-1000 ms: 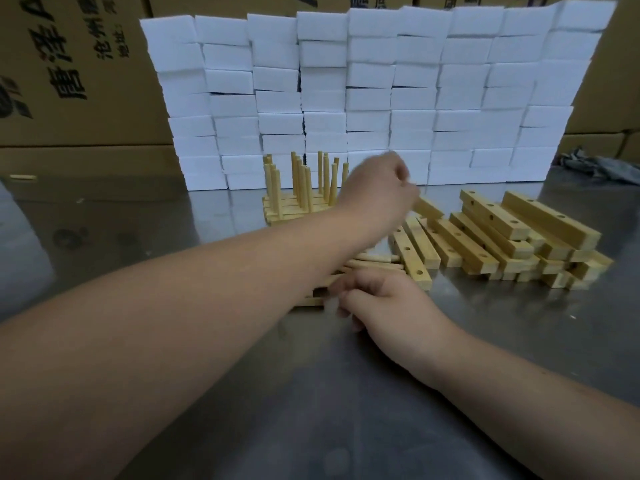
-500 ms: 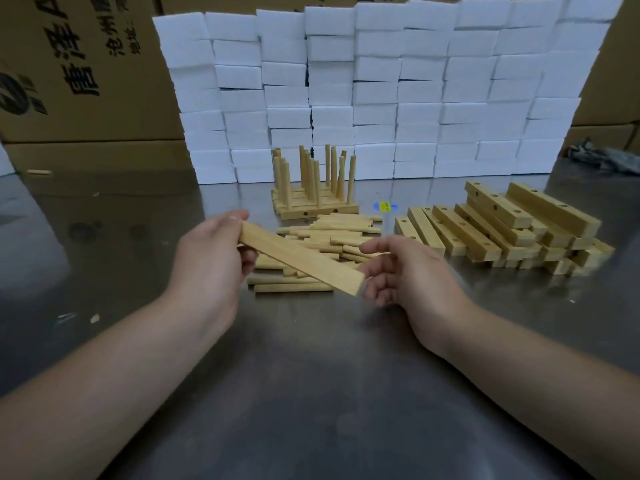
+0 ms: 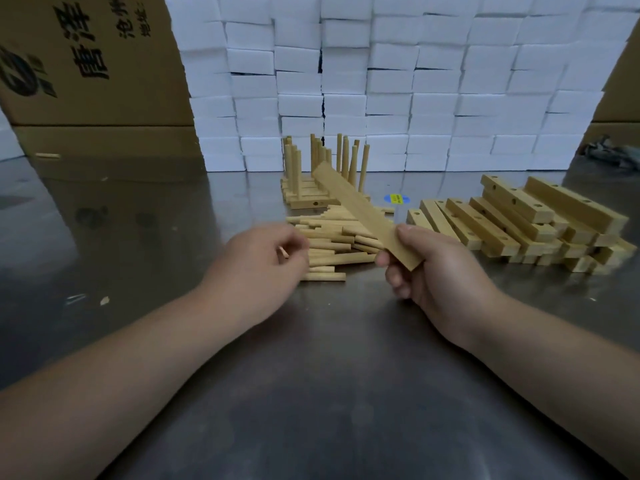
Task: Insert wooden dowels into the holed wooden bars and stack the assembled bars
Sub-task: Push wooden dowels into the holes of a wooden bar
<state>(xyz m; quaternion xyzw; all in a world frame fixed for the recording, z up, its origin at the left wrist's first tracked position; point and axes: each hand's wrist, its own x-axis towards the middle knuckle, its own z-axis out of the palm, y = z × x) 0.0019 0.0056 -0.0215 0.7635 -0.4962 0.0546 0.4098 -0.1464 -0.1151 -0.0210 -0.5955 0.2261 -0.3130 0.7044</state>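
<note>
My right hand (image 3: 440, 275) grips the near end of a wooden bar (image 3: 360, 209), which slants up and away to the left over the dowel pile. My left hand (image 3: 259, 268) rests at the left edge of the loose dowels (image 3: 332, 244), fingers curled around a dowel end. Behind the pile stands the stack of assembled bars (image 3: 304, 199) with several dowels sticking upright. A heap of holed bars (image 3: 519, 220) lies to the right.
A wall of white foam blocks (image 3: 398, 81) closes off the back of the steel table (image 3: 311, 375). Cardboard boxes (image 3: 86, 64) stand at the back left. A blue-and-yellow sticker (image 3: 398, 198) and small wood chips (image 3: 104, 300) lie on the table.
My left hand let go of the bar and dropped to the dowel pile. My right hand now holds the bar alone, tilted up and away.
</note>
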